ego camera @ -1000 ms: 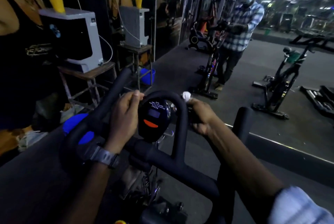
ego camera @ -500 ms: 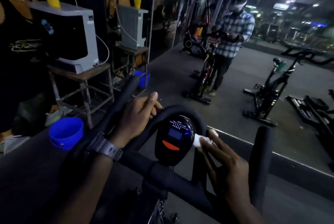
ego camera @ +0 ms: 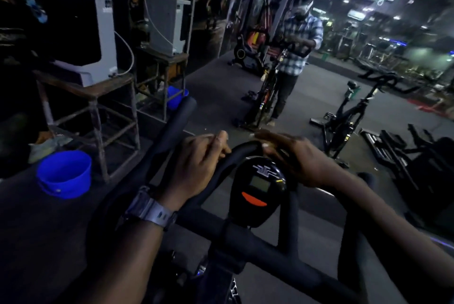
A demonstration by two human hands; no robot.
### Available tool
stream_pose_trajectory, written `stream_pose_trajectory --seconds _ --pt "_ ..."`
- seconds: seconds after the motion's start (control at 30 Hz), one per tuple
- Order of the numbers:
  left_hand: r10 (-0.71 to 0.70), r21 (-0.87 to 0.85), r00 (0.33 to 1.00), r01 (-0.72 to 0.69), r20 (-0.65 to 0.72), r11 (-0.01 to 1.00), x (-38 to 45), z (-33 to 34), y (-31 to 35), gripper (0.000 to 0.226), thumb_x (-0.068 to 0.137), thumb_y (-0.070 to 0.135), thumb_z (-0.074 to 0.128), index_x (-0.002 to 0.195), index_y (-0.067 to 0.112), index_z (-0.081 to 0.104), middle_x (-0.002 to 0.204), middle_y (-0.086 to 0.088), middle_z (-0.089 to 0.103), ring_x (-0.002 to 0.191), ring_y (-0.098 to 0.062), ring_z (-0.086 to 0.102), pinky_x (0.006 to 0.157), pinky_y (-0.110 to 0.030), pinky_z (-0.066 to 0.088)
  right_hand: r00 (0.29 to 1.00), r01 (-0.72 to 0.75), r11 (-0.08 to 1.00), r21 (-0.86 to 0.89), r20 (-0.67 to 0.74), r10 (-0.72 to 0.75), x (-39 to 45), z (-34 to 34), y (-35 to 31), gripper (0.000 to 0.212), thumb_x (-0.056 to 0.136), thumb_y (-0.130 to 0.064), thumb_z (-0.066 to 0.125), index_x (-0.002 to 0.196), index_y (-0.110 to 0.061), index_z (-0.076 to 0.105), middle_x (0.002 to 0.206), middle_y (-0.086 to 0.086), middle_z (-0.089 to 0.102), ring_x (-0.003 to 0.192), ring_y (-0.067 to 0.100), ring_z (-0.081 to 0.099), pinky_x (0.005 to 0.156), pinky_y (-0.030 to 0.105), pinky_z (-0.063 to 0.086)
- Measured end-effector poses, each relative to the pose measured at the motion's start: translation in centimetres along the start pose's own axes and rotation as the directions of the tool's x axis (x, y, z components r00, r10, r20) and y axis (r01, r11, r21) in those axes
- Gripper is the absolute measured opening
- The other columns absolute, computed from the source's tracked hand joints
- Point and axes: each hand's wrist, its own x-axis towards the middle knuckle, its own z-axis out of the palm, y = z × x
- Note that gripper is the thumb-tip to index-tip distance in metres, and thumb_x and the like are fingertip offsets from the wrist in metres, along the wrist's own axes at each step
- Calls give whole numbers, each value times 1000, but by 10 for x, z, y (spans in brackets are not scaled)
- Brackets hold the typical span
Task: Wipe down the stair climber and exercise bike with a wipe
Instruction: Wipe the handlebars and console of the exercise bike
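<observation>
Presently left hand grasps black looped bike handlebar; right hand presses its top, fingers covering any wipe; round blue plastic bucket alongside.

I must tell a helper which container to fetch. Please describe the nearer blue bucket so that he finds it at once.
Start at the exercise bike's handlebar, which both hands touch. To its left stands a metal stand bearing a white machine. The blue bucket sits on the floor by that stand; a second blue one lies farther back, half hidden.

no readable text, bike console logo and small screen illegible, white machine label blurred
</observation>
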Motion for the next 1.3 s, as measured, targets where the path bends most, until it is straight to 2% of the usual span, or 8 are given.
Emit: stream_pose_trajectory --seconds 0.33,0.53,0.6,0.73,0.93,1.07,1.17,1.3 --pt "0 22 1000 0 -3 1000 1 0 1 86 94 74 15 74 16 74 78 5 73 68 -6 64 71 -41 52 988 117 980 -161 114 -99 -13 -27 9 46 98 -42 48 126 -10 64 115 -2 60 102 8 56 92 24 47" --pt "-56 -11 997 55 -45 998 0 -2 6 71 96 62 24 81 12 72 64 9 64 67 -15 67 77 -45 52 964 147 987 -69 233 -127 55 -6 -22 24 89 -15 62 101 5 68 101 8 69 84 12 65 77 15 50" --pt "-104 -46 993 102 -57 994 -2 -3 5 71 94 63 23 82 12 70 73 3 70 67 -16 68 76 -47 53 937 182 983 2 303 -174 59 -15 -29 36 91 -27 60 103 5 70 104 3 68 83 2 61 76 6 48" --pt "-163 -107 983 153 -88 982 -2 -5 4 68 92 66 23 80 15 67 80 -1 71 62 -16 68 74 -48 54 885 119 988 -103 462 -58 72 -43 -18 55 87 -63 52 110 -18 74 104 4 73 87 15 68 79 31 55" --pt "-293 -133 921 267 -257 954 0 -10 1 74 96 64 21 92 10 71 95 -14 72 93 -23 65 90 -32 45 718 313 925 -218 691 -80 102 22 -77 33 87 -25 73 117 -13 70 115 4 70 104 19 61 79 17 34" --pt "-391 -395 904 300 -173 868 4 -15 -1 73 92 63 16 72 11 64 70 -5 67 64 -11 64 63 -21 46 727 510 842 -176 611 -313 91 27 -88 26 78 -22 80 102 -13 77 96 7 75 87 23 67 71 15 33" --pt "-414 -440 910 362 -24 822 1 -13 -4 88 85 76 17 74 3 64 75 -14 67 71 -22 64 66 -27 49 872 394 838 -376 442 -212 84 -1 -80 26 68 -30 82 92 -18 78 82 7 73 71 27 70 60 30 55" --pt "-489 -441 863 490 125 752 4 -13 -1 84 102 60 4 75 8 65 74 -10 66 53 -4 60 54 -16 46 954 297 770 -565 135 -268 45 51 -137 22 59 -37 81 59 -18 70 55 1 64 49 21 64 44 20 40"
